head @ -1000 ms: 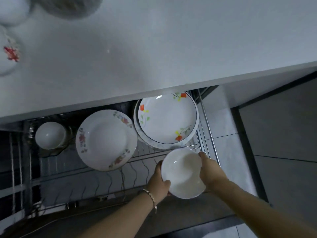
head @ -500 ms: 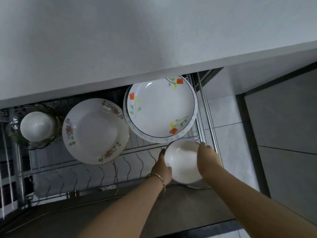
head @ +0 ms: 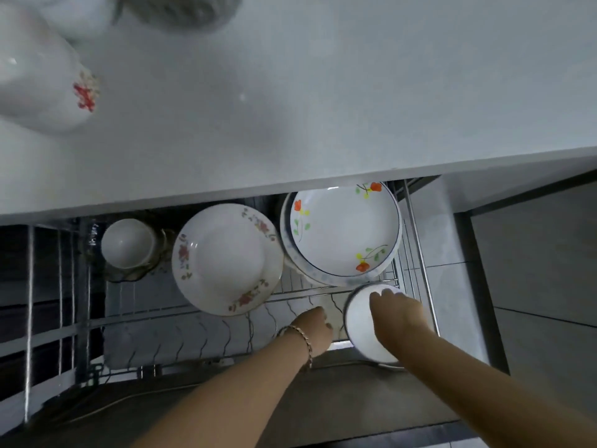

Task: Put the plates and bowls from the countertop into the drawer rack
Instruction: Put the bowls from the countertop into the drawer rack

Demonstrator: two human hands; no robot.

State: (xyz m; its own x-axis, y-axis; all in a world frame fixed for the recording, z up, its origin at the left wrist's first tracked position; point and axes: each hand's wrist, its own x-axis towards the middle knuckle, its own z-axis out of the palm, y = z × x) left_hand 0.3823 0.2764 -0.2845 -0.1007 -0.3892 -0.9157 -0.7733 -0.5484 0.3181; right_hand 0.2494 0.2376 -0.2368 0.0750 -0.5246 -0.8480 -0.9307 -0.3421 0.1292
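On the far left of the desk [head: 290, 92] a white dish with a red flower [head: 48, 82] waits, blurred, with another blurred dish [head: 181, 8] beyond it at the top edge. Below the desk's near edge the drawer rack [head: 193, 337] stands pulled out: at its left a small white bowl [head: 127, 242] sits in a glass dish, then a pink-flowered plate [head: 226, 258] leans on the wires, then an orange-flowered plate [head: 344, 227] rests on a blue-rimmed plate [head: 323, 278]. At the near right corner of the rack the left hand [head: 315, 328] hangs just beside a plain white bowl [head: 368, 324], its fingers [head: 328, 324] curled loosely and seemingly off the rim (motion blur makes contact hard to judge). The right hand [head: 397, 313] lies over the bowl's right side, fingers spread across the rim and clamped on it. The bowl looks like glazed ceramic: stiff, fairly light, smooth enough to slip, and apt to chip against the wires or the neighbouring plates. It is best taken by opposite sides of the rim, thumb inside, and eased down rather than dropped. The dishes on the desk probably want the same rim hold.
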